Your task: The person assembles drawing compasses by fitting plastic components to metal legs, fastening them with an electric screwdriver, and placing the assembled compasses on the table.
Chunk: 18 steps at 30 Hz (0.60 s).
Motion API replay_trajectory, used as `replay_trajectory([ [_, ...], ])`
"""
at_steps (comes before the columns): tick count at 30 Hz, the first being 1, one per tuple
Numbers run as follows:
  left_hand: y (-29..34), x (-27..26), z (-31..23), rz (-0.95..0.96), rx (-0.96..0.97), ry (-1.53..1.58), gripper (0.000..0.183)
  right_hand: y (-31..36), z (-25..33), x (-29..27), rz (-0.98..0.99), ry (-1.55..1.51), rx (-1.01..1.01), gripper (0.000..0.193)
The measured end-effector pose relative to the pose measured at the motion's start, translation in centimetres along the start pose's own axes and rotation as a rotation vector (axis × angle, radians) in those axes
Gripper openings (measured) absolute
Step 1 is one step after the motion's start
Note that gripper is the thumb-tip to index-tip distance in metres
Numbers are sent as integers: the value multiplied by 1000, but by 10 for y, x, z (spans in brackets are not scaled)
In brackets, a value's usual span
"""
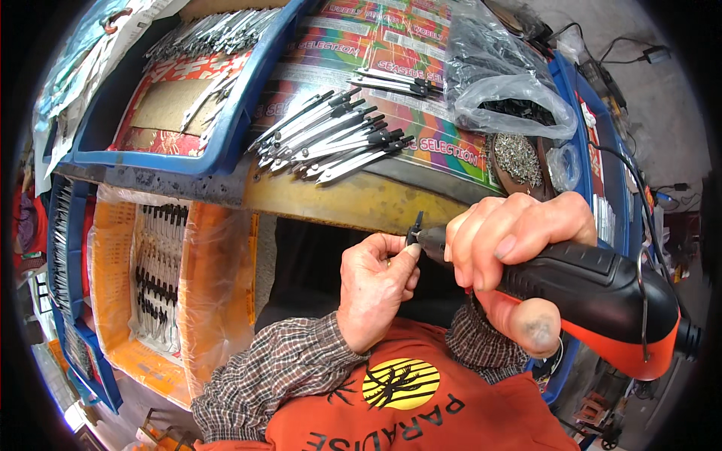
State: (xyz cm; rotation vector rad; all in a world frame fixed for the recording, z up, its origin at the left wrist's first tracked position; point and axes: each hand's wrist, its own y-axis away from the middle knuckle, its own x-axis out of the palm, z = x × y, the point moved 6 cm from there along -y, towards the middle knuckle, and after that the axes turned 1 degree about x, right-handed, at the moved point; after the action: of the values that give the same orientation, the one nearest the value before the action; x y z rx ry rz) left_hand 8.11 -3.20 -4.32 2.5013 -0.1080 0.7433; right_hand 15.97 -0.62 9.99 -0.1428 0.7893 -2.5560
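My left hand (374,284) pinches a small black plastic piece (416,223) between thumb and fingertips, just past the table's front edge. My right hand (519,237) is wrapped round a black and orange electric screwdriver (602,282). The screwdriver's dark nose points left and meets the piece at my left fingertips. Whether a screw sits at its tip is hidden. On the table ahead lies a loose pile of slim silver pieces with black ends (331,139), which look like drawing compasses. A smaller bunch of them (391,81) lies farther back.
A blue tray (239,120) with more silver pieces stands at the left. Below it is an orange crate (207,301) lined with plastic. A clear bag of black parts (511,90) and a brown dish of small metal screws (519,161) sit at the right. Cables hang beyond.
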Motion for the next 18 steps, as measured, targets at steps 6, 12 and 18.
replay_trajectory([
  [6,0,0,1,12,-21,26,13,-2,-3,0,0,24,33,53],
  [12,0,0,2,-1,-16,20,13,0,-3,-2,-42,14,-8,55],
  [18,0,0,1,10,-1,40,12,-2,-3,0,-60,44,-1,54],
])
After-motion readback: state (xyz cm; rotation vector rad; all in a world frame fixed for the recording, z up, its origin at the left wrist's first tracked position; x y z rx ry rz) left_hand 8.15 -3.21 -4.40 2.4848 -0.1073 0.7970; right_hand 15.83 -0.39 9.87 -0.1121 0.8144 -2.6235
